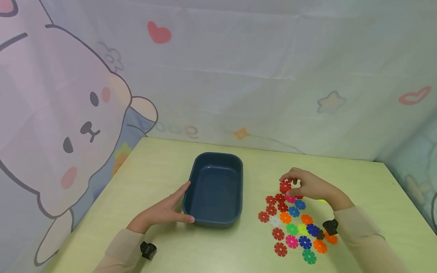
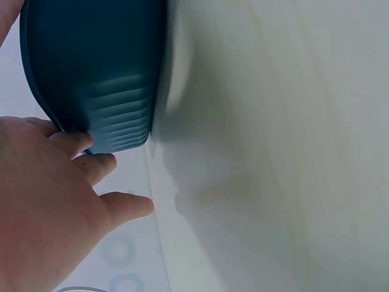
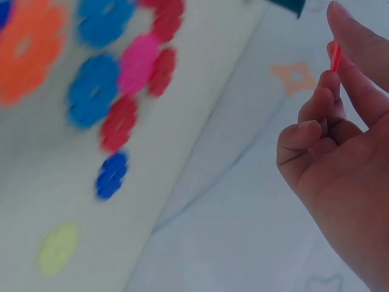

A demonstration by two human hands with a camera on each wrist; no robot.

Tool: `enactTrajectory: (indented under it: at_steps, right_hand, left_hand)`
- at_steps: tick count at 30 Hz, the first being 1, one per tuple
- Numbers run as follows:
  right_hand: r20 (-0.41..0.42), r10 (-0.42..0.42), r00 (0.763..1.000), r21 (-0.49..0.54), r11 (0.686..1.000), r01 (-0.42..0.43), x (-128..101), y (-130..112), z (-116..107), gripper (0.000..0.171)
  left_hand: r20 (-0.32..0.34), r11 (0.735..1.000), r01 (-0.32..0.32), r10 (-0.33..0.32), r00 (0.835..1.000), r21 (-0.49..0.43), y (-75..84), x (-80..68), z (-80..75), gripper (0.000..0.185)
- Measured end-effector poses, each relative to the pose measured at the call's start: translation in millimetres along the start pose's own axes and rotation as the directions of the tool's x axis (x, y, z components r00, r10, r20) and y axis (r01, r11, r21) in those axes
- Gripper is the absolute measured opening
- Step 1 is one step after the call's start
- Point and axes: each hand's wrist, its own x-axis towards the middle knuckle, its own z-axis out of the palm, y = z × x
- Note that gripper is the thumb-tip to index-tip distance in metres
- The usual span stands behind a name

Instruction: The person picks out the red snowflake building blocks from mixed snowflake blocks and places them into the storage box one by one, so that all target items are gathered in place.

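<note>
- Left hand (image 1: 164,212) laid flat against the near left side of the dark blue plastic tray (image 1: 214,188), fingers straight, thumb along the tray's near corner.
- Left wrist view: fingertips (image 2: 82,143) touching the tray's ribbed outer wall (image 2: 115,121), nothing gripped; tray's inside hidden here, shown bare from the head view.
- Right hand (image 1: 308,185) raised just above the far end of the spread, fingers curled, pinching a red snowflake disc (image 1: 285,187) between thumb and fingertips.
- Right wrist view: disc seen edge-on as a thin red sliver (image 3: 335,56) between the fingertips, off the table; the toothed shape readable only from the head view.
- Loose snowflake discs (image 1: 293,223) in red, blue, pink, orange, green, yellow and white lying flat on the pale green table (image 1: 164,163), right of the tray and apart from it.
- Blurred in the wrist view, so possibly one yellow disc (image 3: 58,248) lying apart from the rest.
</note>
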Motion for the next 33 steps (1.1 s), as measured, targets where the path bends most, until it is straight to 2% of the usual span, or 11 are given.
enactTrajectory:
  at_steps: [5, 10, 19, 25, 33]
  right_hand:
    - [0.017, -0.084, 0.996, 0.005, 0.996, 0.084, 26.3, -25.1, 11.0, 0.032]
    - [0.03, -0.133, 0.991, 0.043, 0.99, 0.132, 48.5, -47.0, 25.5, 0.035]
    - [0.058, -0.27, 0.961, 0.107, 0.959, 0.262, 87.5, -82.9, 53.6, 0.039]
    - [0.071, -0.271, 0.96, 0.159, 0.953, 0.258, 110.0, -94.4, 80.2, 0.04]
    - [0.135, -0.282, 0.95, 0.1, 0.958, 0.27, 128.9, -106.7, 106.4, 0.037]
  left_hand:
    - [0.0, 1.0, 0.003, -0.003, 1.0, -0.002, -0.5, 0.9, -1.1, 0.111]
    - [0.0, 1.0, 0.008, -0.008, 1.0, -0.003, -1.6, 1.3, -1.1, 0.111]
    - [-0.001, 1.0, 0.002, -0.002, 1.0, -0.01, -0.2, 0.5, -3.0, 0.112]
    - [-0.007, 1.0, 0.008, -0.008, 1.0, -0.006, -1.4, -0.5, -3.7, 0.111]
    - [0.0, 1.0, 0.018, -0.018, 1.0, -0.024, 0.5, 0.1, -1.1, 0.11]
